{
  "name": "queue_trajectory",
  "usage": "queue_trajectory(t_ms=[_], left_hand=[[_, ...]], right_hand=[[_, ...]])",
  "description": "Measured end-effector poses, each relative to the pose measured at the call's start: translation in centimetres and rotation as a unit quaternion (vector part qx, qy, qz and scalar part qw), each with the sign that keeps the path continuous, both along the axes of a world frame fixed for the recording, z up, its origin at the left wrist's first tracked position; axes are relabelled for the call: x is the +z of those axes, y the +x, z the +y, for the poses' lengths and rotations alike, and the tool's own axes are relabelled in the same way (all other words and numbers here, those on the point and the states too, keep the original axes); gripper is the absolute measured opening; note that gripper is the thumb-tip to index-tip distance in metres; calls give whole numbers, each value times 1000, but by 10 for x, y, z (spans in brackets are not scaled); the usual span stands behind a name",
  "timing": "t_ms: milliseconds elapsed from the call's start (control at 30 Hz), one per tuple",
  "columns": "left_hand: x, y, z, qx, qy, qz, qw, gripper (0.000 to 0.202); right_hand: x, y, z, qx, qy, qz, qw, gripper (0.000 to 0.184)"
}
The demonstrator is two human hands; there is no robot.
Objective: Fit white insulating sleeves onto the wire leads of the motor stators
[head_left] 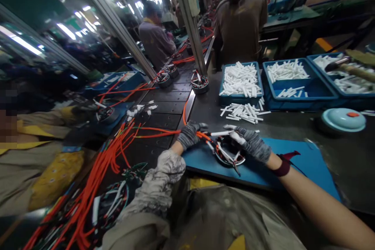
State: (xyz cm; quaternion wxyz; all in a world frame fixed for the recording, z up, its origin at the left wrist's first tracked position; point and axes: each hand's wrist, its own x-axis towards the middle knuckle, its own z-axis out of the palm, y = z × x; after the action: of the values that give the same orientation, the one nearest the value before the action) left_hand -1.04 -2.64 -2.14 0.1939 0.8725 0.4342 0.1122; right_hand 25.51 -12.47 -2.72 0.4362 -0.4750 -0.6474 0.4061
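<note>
Key relation: tube vs wires. Tube (220,134) lies crosswise between the hands, long axis running left-right and close to level in view. Wires (202,136) come out on the right side of the left hand (189,134) and point at the tube's left end, roughly in line with it. Tube end and wires are right by each other; can't tell if any wire is inside.

Hands: apart, both gloved. Left is closed round the wires, though its fingers are partly hidden. Right hand (250,142) pinches the tube between thumb and fingers; a bit of white shows past the hand on its right, looks like the same tube's other end. So left is nearer the joint, right has the far end.

Ring (227,158) sits on the mat (304,164), between the hands but shifted to the body side of the tube line, closer to the right hand. Some wires bend down into it; others trail off left past the left hand.

Loose pile (244,112) of more tubes is on the counter (208,105), beyond the right hand, in front of a bin (234,100) of the same.
</note>
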Motion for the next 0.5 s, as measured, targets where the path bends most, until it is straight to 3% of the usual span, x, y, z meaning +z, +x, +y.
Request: queue_trajectory(t_ms=[67,133,233,300,400,500], left_hand=[[-8,-6,-2,-66,-82,-18,994,43],[-7,-16,0,-104,-147,-41,983,61],[9,-29,10,-139,-266,-83,950,84],[23,-30,18,-144,-317,-87,933,81],[36,-25,29,-133,-303,-24,943,65],[37,-24,47,-68,-214,65,972,53]], right_hand=[[1,11,-8,-4,8,-32,999,46],[2,20,-17,-13,23,-47,999,48],[4,29,-31,-28,36,-43,998,51],[6,31,-37,-37,26,-29,999,50],[6,29,-39,-33,6,-12,999,48],[3,23,-37,-20,17,-12,1000,45]])
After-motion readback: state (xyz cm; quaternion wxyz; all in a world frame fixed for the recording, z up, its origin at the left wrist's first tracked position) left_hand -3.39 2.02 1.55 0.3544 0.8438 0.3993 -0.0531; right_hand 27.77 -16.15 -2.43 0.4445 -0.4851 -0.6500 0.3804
